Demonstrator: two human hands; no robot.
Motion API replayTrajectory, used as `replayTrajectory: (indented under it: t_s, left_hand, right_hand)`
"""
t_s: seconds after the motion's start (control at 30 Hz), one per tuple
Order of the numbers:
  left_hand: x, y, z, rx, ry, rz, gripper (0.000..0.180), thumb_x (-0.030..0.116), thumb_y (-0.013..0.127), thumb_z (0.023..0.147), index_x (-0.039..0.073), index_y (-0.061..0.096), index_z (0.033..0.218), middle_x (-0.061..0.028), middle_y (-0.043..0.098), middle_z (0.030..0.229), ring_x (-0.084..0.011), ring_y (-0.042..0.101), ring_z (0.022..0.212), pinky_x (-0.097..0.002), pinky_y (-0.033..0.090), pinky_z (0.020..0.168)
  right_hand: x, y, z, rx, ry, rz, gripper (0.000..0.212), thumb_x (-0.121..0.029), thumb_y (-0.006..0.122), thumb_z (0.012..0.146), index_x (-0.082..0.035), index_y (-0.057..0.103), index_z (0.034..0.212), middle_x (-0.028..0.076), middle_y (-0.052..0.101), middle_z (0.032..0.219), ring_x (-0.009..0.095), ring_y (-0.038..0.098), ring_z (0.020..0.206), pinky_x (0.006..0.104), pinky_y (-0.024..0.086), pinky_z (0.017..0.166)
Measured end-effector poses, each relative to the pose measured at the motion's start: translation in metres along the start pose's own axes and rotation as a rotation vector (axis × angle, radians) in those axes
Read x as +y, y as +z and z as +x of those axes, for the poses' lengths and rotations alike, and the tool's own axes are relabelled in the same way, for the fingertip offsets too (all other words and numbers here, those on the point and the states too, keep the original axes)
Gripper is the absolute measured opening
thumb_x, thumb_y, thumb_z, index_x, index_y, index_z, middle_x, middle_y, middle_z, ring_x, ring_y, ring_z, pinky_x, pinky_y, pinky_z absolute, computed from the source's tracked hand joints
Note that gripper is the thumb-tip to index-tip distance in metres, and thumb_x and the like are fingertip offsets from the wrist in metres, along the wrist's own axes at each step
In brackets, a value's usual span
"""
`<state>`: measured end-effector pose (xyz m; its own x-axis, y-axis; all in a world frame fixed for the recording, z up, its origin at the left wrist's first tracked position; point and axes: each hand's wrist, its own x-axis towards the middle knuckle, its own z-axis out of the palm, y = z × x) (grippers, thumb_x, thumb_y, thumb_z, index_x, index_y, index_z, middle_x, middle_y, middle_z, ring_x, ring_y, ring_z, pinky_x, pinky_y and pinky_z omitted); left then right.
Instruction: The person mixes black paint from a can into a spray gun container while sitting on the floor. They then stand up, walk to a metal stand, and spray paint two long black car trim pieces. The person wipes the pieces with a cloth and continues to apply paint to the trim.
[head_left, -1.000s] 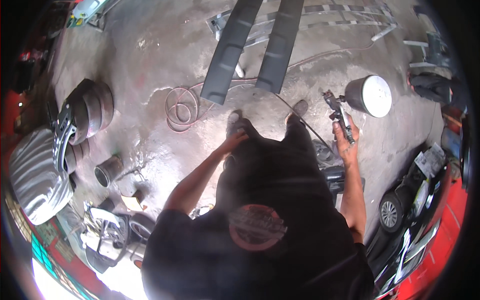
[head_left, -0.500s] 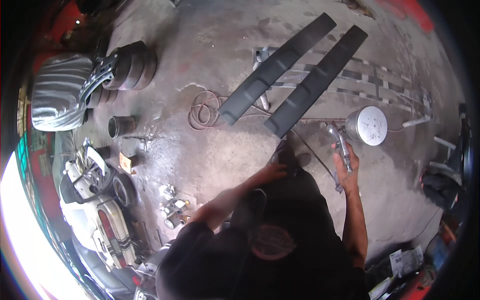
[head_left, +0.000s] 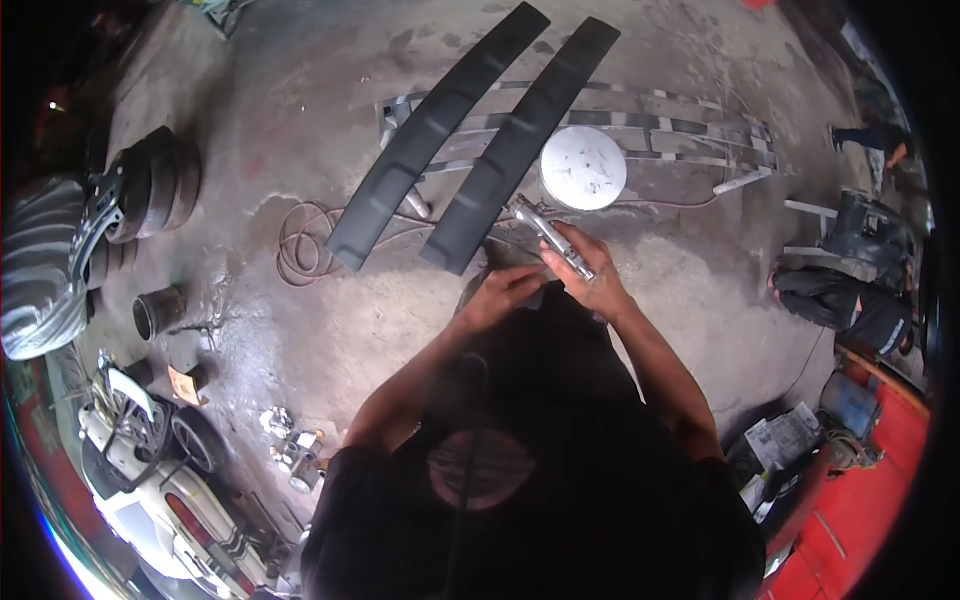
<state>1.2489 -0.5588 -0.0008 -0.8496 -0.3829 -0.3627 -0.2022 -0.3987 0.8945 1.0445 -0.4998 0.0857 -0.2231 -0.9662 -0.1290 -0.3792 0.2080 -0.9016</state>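
Observation:
My right hand is wrapped round the handle of a silver spray gun, in front of my body. The gun's round metal cup has its pale, spotted lid toward me. Close beside it, my left hand has its fingers drawn together near the gun's lower end; what they hold, if anything, is hidden. Beyond my hands are two long dark grey moulded panels, a left panel and a right panel, lying slanted and side by side above a metal frame.
A reddish hose lies coiled on the concrete floor. At left are stacked tires, a bucket and a motorcycle. Small cans stand nearer me. Papers and a dark cloth-like heap are at right.
My right hand has brought the spray gun leftward, close to my left hand, and the gun has turned. My left hand has come off my dark clothing. The view has shifted right.

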Motion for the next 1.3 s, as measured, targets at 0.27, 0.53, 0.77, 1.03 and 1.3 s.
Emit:
replayTrajectory:
  t_s: [0.27,0.53,0.77,1.03,1.3]
  left_hand:
    - [0.021,0.040,0.040,0.090,-0.054,-0.252,0.035,0.023,0.066,0.105,0.003,0.067,0.134,-0.0079,0.072,0.122,-0.0180,0.066,0.114,-0.0360,0.054,0.099]
    - [0.031,0.103,0.083,0.478,0.106,-0.520,0.025,0.012,0.060,0.107,-0.003,0.070,0.124,-0.0119,0.076,0.113,-0.0211,0.074,0.100,-0.0356,0.060,0.090]
    - [0.037,0.131,0.084,0.712,0.161,-0.640,0.031,0.021,0.059,0.110,-0.003,0.066,0.129,-0.0139,0.075,0.111,-0.0208,0.074,0.095,-0.0347,0.061,0.085]
    - [0.051,0.125,0.085,0.877,0.265,-0.907,0.050,0.042,0.052,0.112,-0.004,0.062,0.129,-0.0149,0.073,0.114,-0.0240,0.074,0.094,-0.0367,0.060,0.087]
    - [0.064,0.089,0.075,0.862,0.286,-1.051,0.043,0.042,0.061,0.108,0.001,0.069,0.114,-0.0117,0.077,0.100,-0.0208,0.075,0.089,-0.0349,0.058,0.084]
  right_hand:
    - [0.009,-0.028,0.024,-0.088,-0.099,0.008,0.042,-0.019,0.071,0.098,0.000,0.063,0.134,0.017,0.076,0.102,0.029,0.075,0.095,0.0389,0.058,0.085]
    - [0.041,-0.084,0.051,-0.234,-0.339,0.043,0.039,-0.020,0.070,0.099,0.001,0.063,0.131,0.018,0.075,0.101,0.030,0.076,0.093,0.0404,0.058,0.082]
    - [0.056,-0.115,0.059,-0.362,-0.290,0.082,0.041,-0.022,0.070,0.099,-0.002,0.062,0.134,0.021,0.073,0.110,0.036,0.073,0.098,0.0431,0.057,0.084]
    - [0.051,-0.109,0.053,-0.388,-0.318,0.076,0.036,-0.017,0.071,0.099,0.000,0.064,0.130,0.020,0.073,0.108,0.035,0.073,0.093,0.0414,0.057,0.081]
    - [0.039,-0.083,0.039,-0.449,-0.387,-0.049,0.039,-0.016,0.069,0.098,0.005,0.063,0.130,0.021,0.075,0.107,0.036,0.075,0.094,0.0417,0.059,0.083]
